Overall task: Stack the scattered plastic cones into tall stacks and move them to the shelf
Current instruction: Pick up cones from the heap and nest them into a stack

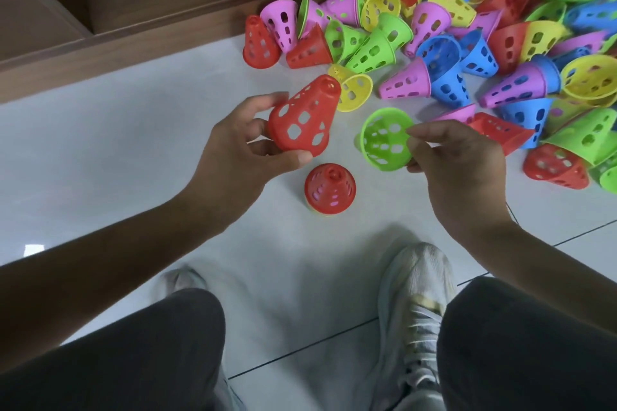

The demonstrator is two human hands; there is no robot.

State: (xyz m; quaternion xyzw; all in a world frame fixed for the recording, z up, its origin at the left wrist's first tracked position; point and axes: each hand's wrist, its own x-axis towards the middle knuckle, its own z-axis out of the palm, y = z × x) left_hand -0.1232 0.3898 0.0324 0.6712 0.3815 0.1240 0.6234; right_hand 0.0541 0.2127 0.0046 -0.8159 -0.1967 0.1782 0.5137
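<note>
My left hand grips a red perforated cone by its wide base, tip pointing up and away. My right hand pinches the rim of a green cone, whose open mouth faces me. Between the two hands, a short stack topped by a red cone stands upright on the floor. A big heap of scattered cones in red, pink, green, yellow and blue lies at the upper right.
A brown wooden shelf unit runs along the top left, its base board meeting the pale tiled floor. My knees in dark trousers and white sneakers fill the bottom of the view.
</note>
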